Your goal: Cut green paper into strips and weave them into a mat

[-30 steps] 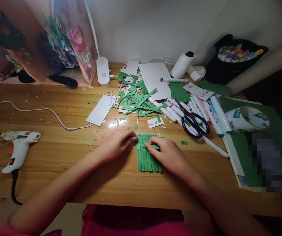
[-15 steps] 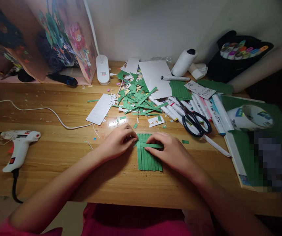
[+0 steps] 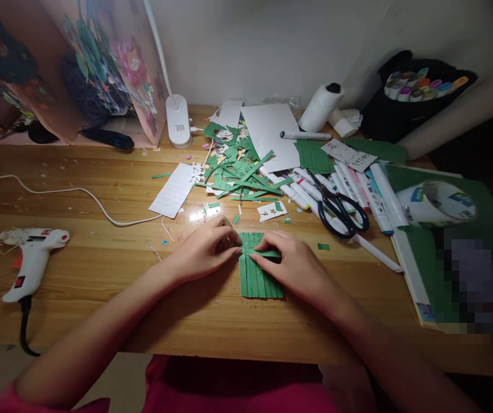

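A green panel of upright paper strips (image 3: 260, 280) lies flat on the wooden table, with a narrow green strip (image 3: 267, 253) crossing its upper part sideways. My right hand (image 3: 291, 258) pinches this strip over the panel's right half, thumb and forefinger close together. At the panel's upper left edge my left hand (image 3: 212, 246) has its thumb and fingertips pressed together on the strip's left end. The fingers partly hide both ends of the strip.
Green paper scraps (image 3: 241, 166) are piled behind the panel. Black-handled scissors (image 3: 343, 212) lie on markers (image 3: 375, 201) at the back right, near a tape roll (image 3: 439, 202). A white glue gun (image 3: 35, 258) lies at the left, and a white cord (image 3: 95, 201) runs behind it.
My right hand has shifted slightly left along the strip, its fingertips nearer to my left hand. My left hand has stayed almost in place.
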A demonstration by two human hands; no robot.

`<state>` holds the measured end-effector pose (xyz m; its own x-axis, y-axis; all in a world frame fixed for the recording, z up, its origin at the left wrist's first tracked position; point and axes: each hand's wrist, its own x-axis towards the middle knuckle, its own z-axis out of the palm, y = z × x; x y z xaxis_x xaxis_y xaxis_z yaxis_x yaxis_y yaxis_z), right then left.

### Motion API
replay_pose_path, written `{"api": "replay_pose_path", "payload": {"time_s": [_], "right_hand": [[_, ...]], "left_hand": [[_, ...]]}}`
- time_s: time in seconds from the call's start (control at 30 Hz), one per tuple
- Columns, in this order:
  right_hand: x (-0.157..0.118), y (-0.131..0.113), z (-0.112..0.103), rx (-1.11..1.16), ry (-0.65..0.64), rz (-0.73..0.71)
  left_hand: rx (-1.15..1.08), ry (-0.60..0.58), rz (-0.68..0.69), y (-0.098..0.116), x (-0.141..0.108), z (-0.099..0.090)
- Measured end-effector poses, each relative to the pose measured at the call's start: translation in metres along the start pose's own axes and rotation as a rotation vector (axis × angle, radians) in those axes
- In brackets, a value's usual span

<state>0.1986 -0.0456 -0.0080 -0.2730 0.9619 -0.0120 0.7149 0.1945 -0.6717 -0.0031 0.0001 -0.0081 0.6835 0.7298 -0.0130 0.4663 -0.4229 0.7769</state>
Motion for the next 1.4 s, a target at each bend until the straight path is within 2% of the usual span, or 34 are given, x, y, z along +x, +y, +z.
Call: {"api": "replay_pose_path", "payload": {"time_s": [0.37, 0.6, 0.7, 0.8, 1.03, 1.2, 1.4], "right_hand": [[0.001, 0.0, 0.0, 0.0, 0.01, -0.01], [0.0, 0.0, -0.002, -0.001, -0.01, 0.0], [0.0, 0.0, -0.006, 0.034, -0.041, 0.021], [0.0, -0.001, -0.012, 0.078, -0.058, -0.009], [-0.002, -0.007, -0.026, 0.1, -0.16, -0.224], [-0.003, -0.001, -0.021, 0.135, -0.199, -0.22], [-0.001, 0.004, -0.015, 0.132, -0.205, -0.232]], "left_hand": [[0.035, -0.026, -0.003, 0.002, -0.002, 0.001], [0.38, 0.073, 0.168, 0.005, -0.002, 0.015], [0.46, 0.061, 0.189, 0.006, -0.002, 0.022], [0.438, 0.049, 0.152, 0.01, -0.004, 0.025], [0.384, 0.115, 0.051, 0.012, -0.001, 0.032], [0.341, 0.16, 0.085, 0.007, 0.0, 0.035], [0.279, 0.162, 0.093, 0.009, 0.0, 0.031]]}}
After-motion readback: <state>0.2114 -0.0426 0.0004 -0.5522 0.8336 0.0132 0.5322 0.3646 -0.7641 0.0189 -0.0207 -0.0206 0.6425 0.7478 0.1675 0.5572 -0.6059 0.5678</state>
